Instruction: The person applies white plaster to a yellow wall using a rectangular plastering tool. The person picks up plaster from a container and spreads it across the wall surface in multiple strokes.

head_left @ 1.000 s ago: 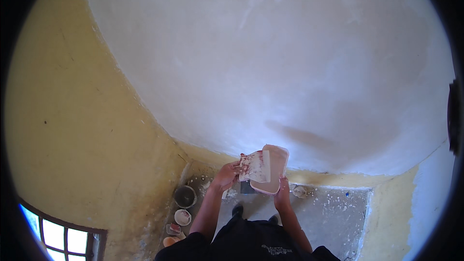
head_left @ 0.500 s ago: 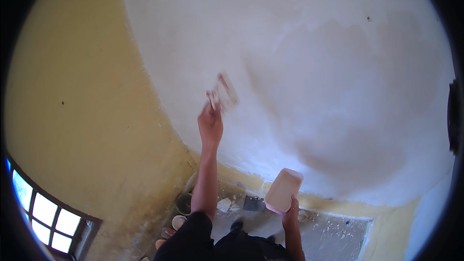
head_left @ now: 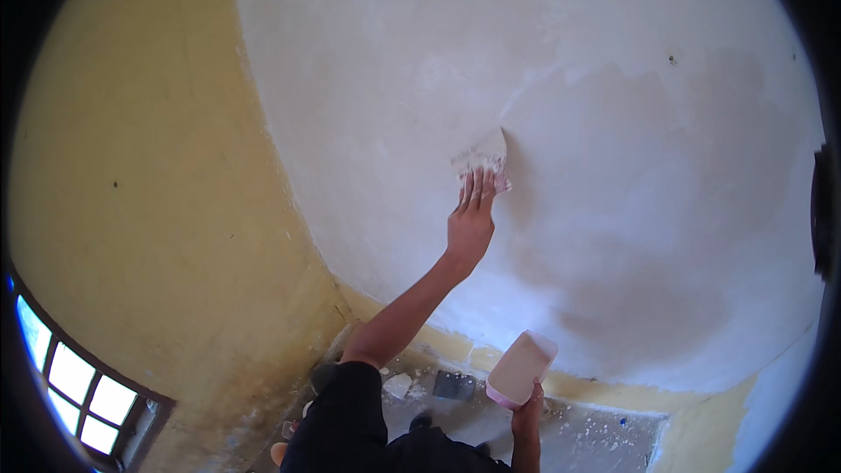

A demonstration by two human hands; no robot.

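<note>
My left hand is closed on a wide putty knife, fingers laid along its pale, smeared blade. The blade lies against or very close to the whitish wall; exact contact cannot be made out. Lower down, my right hand grips the side of a pinkish rectangular tub, held tilted. Its inside looks coated or filled with pale putty. Damp-looking grey-beige patches spread over the wall to the right.
A yellow wall meets the white one at the left corner, with a barred window below. On the spattered floor lie a white lump and a dark square piece. Several items sit partly hidden behind my left arm.
My left hand has swung right with the putty knife, whose blade has turned more upright. The tub in my right hand has dropped slightly in the picture.
</note>
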